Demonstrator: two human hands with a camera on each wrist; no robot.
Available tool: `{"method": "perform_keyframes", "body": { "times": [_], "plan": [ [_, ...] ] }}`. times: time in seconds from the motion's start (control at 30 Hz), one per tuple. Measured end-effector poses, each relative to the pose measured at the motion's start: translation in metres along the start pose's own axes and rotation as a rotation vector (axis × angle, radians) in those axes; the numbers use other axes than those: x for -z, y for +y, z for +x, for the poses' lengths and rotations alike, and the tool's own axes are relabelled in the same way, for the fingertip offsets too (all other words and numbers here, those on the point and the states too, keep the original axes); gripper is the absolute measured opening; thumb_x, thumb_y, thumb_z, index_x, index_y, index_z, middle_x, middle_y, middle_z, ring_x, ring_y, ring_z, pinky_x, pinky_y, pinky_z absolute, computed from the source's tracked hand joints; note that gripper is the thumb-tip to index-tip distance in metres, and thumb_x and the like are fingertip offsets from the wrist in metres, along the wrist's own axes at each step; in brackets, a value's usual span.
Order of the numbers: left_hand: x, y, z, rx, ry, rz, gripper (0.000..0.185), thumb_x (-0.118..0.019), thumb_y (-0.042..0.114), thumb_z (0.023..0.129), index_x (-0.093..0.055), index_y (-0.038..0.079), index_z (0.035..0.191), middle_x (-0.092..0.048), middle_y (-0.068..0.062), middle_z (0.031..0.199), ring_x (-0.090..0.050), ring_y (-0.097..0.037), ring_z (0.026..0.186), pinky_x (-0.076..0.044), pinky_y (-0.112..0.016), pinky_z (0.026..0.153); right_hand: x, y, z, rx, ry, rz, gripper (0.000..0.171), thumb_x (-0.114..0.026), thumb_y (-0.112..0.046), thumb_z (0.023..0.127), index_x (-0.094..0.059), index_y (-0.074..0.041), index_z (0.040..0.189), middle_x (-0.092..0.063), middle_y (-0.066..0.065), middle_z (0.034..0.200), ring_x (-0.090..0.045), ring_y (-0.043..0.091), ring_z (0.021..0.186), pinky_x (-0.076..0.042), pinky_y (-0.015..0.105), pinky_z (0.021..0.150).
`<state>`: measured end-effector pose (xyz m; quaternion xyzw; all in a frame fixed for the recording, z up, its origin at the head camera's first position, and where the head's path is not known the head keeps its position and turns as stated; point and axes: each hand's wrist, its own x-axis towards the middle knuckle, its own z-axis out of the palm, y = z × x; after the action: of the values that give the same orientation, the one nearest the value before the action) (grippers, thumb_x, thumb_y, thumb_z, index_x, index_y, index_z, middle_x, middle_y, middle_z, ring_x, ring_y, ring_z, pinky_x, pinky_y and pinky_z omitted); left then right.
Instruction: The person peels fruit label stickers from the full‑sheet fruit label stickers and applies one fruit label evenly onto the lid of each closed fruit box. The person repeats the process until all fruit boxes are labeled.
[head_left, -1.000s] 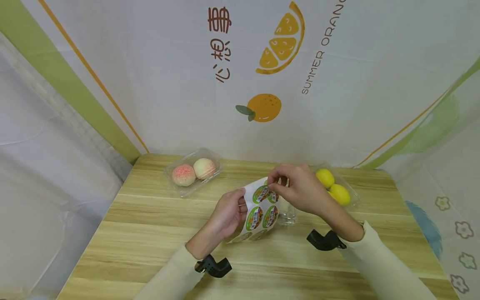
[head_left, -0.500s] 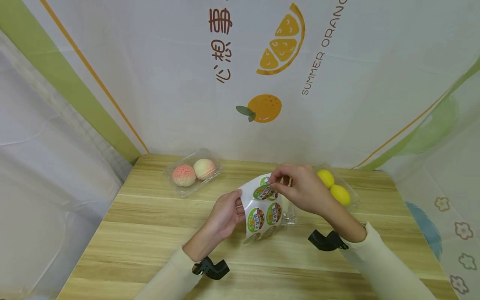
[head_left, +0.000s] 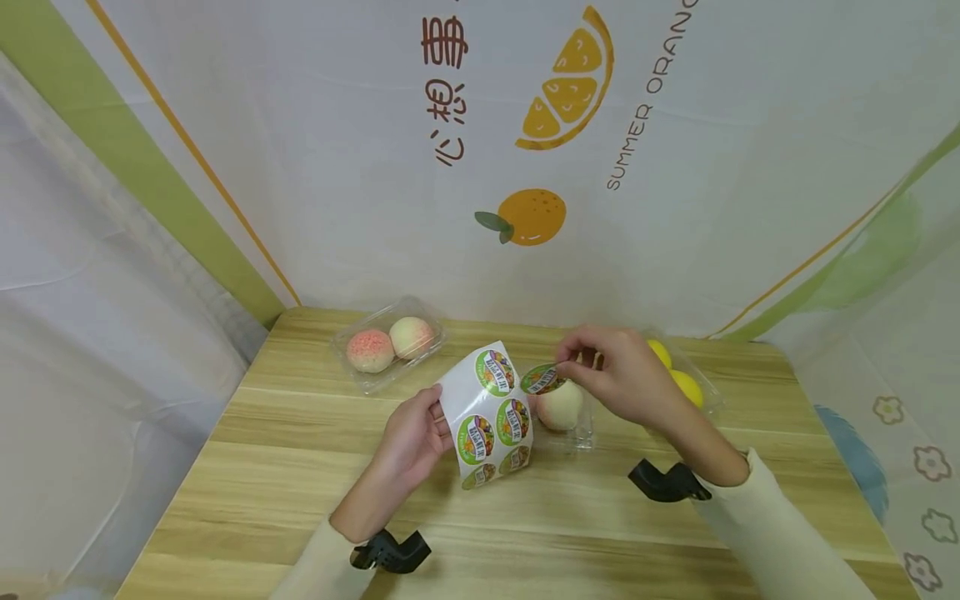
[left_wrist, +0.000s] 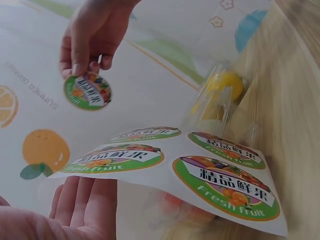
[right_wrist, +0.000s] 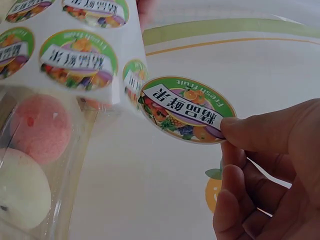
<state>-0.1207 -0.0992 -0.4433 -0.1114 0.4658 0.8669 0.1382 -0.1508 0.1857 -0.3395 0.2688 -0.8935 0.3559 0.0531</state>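
Note:
My left hand grips a white sheet of stickers by its left edge, fingers behind it. Round green "Fresh fruit" labels cover the sheet, except for a bare patch at its upper left. Between thumb and fingertip, my right hand pinches one loose round sticker by its edge. In the head view this sticker is just right of the sheet, apart from it. Beneath it stands a clear plastic box with a pale peach; the right wrist view shows a pink peach in it too, partly hidden by the sheet in the head view.
At the back left of the wooden table stands another clear box with two peaches. A clear box with yellow lemons is at the back right, partly behind the right hand. A printed curtain hangs behind the table.
The sticker has come off the sheet into my right hand, which has moved slightly right. My left hand has drawn the sheet left, uncovering the pale peach in the middle box.

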Motion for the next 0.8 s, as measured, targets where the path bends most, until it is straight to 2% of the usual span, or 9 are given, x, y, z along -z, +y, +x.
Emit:
{"method": "perform_keyframes", "body": {
  "times": [0.3, 0.5, 0.8],
  "plan": [
    [0.029, 0.012, -0.016, -0.034, 0.08, -0.071, 0.033, -0.032, 0.02, 0.121, -0.055, -0.002, 0.125, -0.078, -0.002, 0.093, -0.078, -0.011, 0.087, -0.062, -0.031, 0.08, 0.002, 0.006, -0.005, -0.026, -0.002, -0.015, 0.016, -0.082, -0.003, 0.098, -0.076, -0.016, 0.092, -0.067, -0.009, 0.083, -0.06, 0.015, 0.076, -0.051, 0.029, 0.066],
    [0.052, 0.016, -0.026, -0.061, 0.11, -0.1, 0.033, -0.031, 0.022, 0.122, -0.053, -0.001, 0.132, -0.079, -0.001, 0.099, -0.077, -0.009, 0.095, -0.062, -0.03, 0.086, 0.002, 0.011, -0.008, -0.02, -0.002, -0.016, 0.015, -0.083, -0.005, 0.099, -0.075, -0.017, 0.092, -0.067, -0.01, 0.083, -0.06, 0.013, 0.075, -0.051, 0.029, 0.066],
    [0.075, 0.015, -0.035, -0.055, 0.145, -0.136, 0.034, -0.029, 0.023, 0.122, -0.051, 0.001, 0.136, -0.08, -0.002, 0.107, -0.077, -0.012, 0.104, -0.06, -0.031, 0.094, 0.001, 0.014, -0.01, -0.025, 0.001, -0.006, 0.016, -0.083, -0.004, 0.098, -0.076, -0.016, 0.091, -0.067, -0.009, 0.082, -0.059, 0.013, 0.074, -0.051, 0.028, 0.064]
  ]
}}
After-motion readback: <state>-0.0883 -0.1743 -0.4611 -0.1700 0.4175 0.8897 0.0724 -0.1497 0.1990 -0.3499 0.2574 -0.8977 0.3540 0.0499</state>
